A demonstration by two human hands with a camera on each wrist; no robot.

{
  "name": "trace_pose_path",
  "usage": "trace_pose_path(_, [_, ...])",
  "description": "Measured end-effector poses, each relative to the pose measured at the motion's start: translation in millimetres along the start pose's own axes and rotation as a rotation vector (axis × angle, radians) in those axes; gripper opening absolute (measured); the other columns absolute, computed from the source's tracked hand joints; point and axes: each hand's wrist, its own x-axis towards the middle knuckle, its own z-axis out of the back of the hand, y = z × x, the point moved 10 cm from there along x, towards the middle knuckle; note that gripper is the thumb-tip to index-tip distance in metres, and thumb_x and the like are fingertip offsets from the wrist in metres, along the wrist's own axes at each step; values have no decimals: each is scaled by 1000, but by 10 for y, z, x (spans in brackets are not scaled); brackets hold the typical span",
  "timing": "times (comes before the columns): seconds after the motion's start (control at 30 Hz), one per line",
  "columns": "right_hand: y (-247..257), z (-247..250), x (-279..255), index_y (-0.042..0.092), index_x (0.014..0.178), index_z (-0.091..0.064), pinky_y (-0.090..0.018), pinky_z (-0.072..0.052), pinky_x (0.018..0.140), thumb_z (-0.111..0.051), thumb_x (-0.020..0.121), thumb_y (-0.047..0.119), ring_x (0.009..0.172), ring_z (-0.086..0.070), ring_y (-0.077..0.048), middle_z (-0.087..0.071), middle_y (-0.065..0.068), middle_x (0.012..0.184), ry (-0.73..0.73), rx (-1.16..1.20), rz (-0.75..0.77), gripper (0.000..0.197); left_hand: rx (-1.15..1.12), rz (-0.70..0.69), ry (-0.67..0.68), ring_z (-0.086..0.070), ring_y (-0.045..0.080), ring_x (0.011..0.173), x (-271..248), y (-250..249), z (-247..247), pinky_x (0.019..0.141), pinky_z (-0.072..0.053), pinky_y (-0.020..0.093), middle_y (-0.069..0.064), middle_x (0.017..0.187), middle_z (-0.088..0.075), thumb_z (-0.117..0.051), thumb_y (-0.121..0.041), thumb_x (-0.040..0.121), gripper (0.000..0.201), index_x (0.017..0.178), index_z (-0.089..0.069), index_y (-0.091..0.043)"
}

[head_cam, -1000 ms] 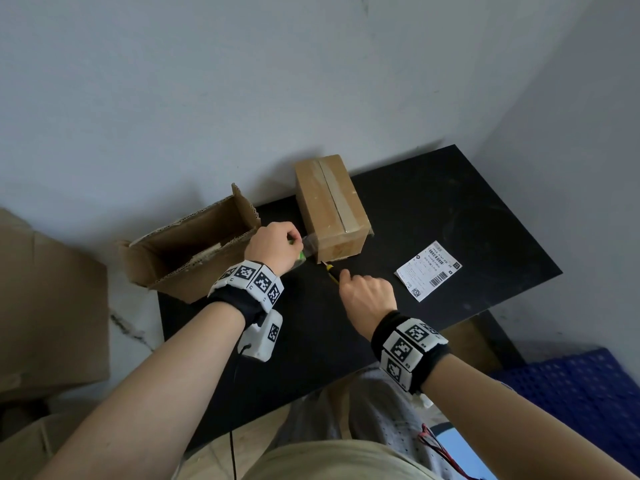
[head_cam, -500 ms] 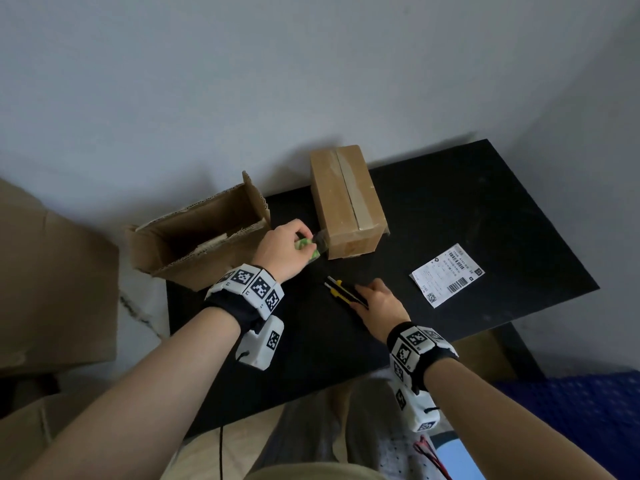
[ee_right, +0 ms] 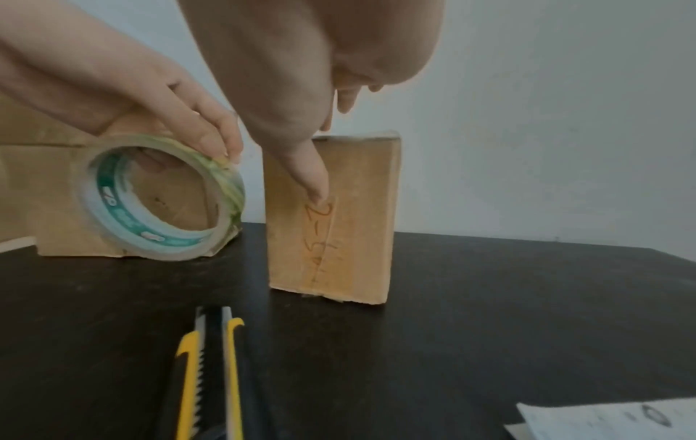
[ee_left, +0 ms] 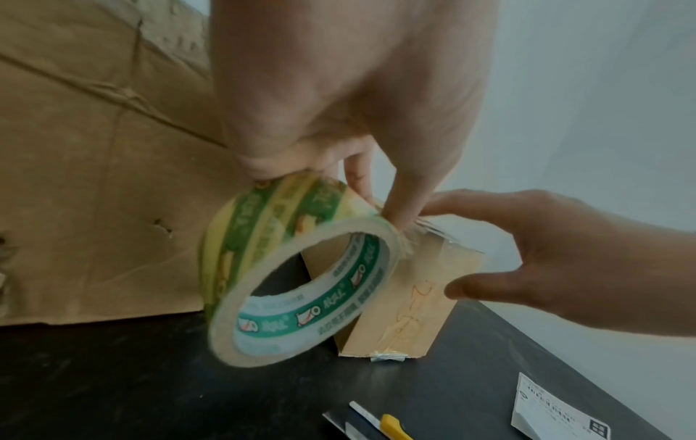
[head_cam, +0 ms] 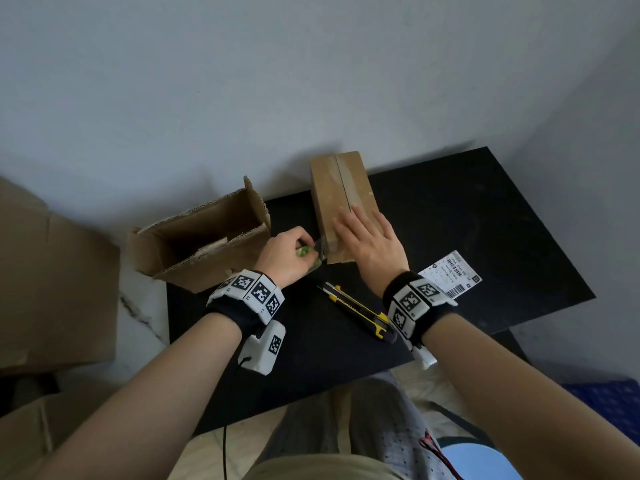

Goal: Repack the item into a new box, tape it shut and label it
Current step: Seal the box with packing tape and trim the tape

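Note:
A small closed cardboard box stands on the black table, with clear tape along its top seam. My right hand lies flat on the box top, and its thumb presses the tape on the near face. Just left of the box, my left hand grips a green-printed tape roll. A crinkled clear strip reaches from the roll to the box's near top edge. A white shipping label lies flat to the right of the box.
A yellow-and-black utility knife lies on the table between my wrists. An open, empty-looking cardboard box stands at the table's left edge. Larger cartons sit on the floor to the left. The wall runs close behind the table.
My right hand laid the utility knife on the table, let it go and moved up onto the closed box. My left hand kept the tape roll beside the box.

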Motion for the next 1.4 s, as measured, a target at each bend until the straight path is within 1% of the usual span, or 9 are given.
trace_pose_path(0.07, [-46, -73, 23, 15, 146, -29, -39, 4, 111, -65, 79, 7, 141, -25, -25, -29, -7, 152, 87, 5, 27, 76, -8, 4, 14, -62, 17, 92, -9, 15, -17, 76, -54, 32, 2, 99, -63, -64, -24, 86, 18, 102, -57, -22])
trace_pose_path(0.27, [-141, -34, 65, 17, 135, -46, -47, -15, 113, -76, 69, 8, 130, -44, -27, -48, -9, 139, 28, 26, 110, 73, 53, -17, 39, -62, 15, 83, 19, -58, -3, 75, -54, 35, 1, 92, -62, -63, -19, 86, 17, 100, -54, -22])
trace_pose_path(0.53, [-311, -16, 90, 18, 135, -47, -49, -17, 112, -73, 70, 1, 131, -43, -28, -47, -8, 141, 30, 87, 119, 72, 294, 74, 161, -60, 14, 85, 4, 140, -116, 78, -54, 35, -2, 96, -60, -65, -18, 84, 23, 103, -55, -24])
trace_pose_path(0.77, [-373, -54, 100, 20, 138, -44, -48, -16, 113, -68, 73, -1, 137, -34, -28, -40, -8, 147, 84, 140, 126, 72, 103, 15, 8, -61, 17, 74, -10, 27, -67, 67, -55, 36, 2, 81, -59, -60, -27, 88, 12, 90, -50, -20])
trace_pose_path(0.87, [-385, -83, 82, 21, 141, -39, -45, -12, 115, -67, 74, -1, 140, -28, -25, -34, -5, 150, 106, 153, 106, 76, 58, 3, -39, -62, 17, 77, -23, -20, -85, 72, -55, 40, 3, 83, -61, -64, -22, 85, 17, 85, -47, -18])
trace_pose_path(0.97, [-392, -70, 73, 23, 141, -38, -45, -15, 115, -69, 71, 1, 141, -27, -25, -33, -3, 151, 102, 133, 106, 80, 64, 1, -111, -62, 18, 89, -61, -18, -104, 87, -50, 45, 1, 89, -61, -67, -17, 81, 22, 82, -45, -19])
trace_pose_path(1.07, [-383, -63, 50, 25, 144, -31, -44, -13, 115, -69, 72, 4, 142, -22, -25, -28, -3, 153, 128, 115, 118, 84, 88, 48, -145, -60, 17, 98, -116, 62, -158, 95, -45, 46, -3, 95, -59, -69, -16, 78, 29, 89, -44, -25])
trace_pose_path(1.2, [-407, -51, 31, 31, 145, -24, -46, -17, 114, -68, 76, 10, 140, -19, -31, -19, -10, 152, 155, 94, 95, 85, 97, 132, -151, -58, 19, 105, -209, 221, -276, 96, -46, 45, -2, 105, -58, -70, -13, 78, 43, 110, -44, -27])
trace_pose_path(1.4, [-445, -9, 57, 31, 146, -20, -44, -14, 115, -64, 79, 13, 138, -16, -31, -16, -11, 149, 181, 137, 100, 83, 177, 281, -203, -58, 21, 103, -287, 370, -431, 102, -39, 42, 1, 106, -62, -66, -21, 83, 32, 111, -50, -19])
